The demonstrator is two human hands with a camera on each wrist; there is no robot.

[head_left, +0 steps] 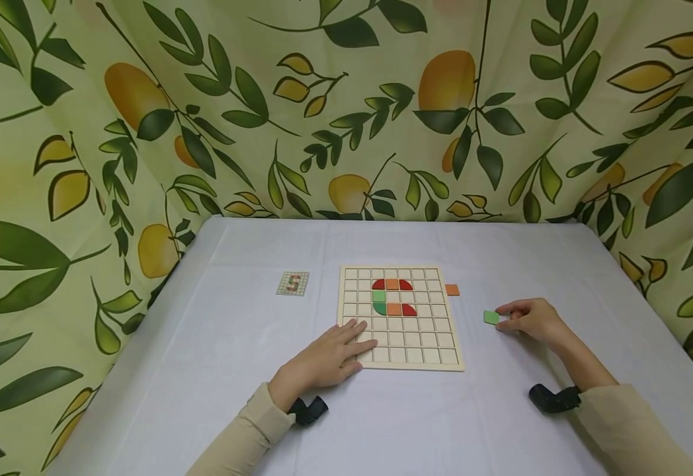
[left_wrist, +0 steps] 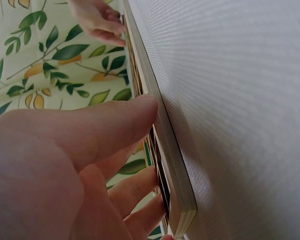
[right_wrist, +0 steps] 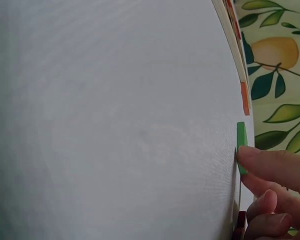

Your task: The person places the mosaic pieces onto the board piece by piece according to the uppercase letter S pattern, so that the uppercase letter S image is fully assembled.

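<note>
My left hand (head_left: 325,357) rests with spread fingers on the lower left corner of a wooden grid board (head_left: 430,340). Up close, its thumb (left_wrist: 135,117) lies at the board's edge. Several colored tiles sit in the grid: red rounded ones, orange squares (head_left: 392,284), a light green square (head_left: 379,296) and a dark green rounded one (head_left: 380,309). To the right of the board, my right hand (head_left: 533,320) pinches a light green square tile (head_left: 490,317) between thumb and fingers, close over the table. A dark red piece (right_wrist: 241,219) shows beside its lower fingers in the right wrist view.
An orange square tile (head_left: 452,289) lies just off the board's right edge. Left of the board is a small pattern card (head_left: 293,283) with a colored figure on a grid. White cloth (head_left: 203,370) covers the table; a leaf-print curtain (head_left: 346,132) hangs behind and at both sides.
</note>
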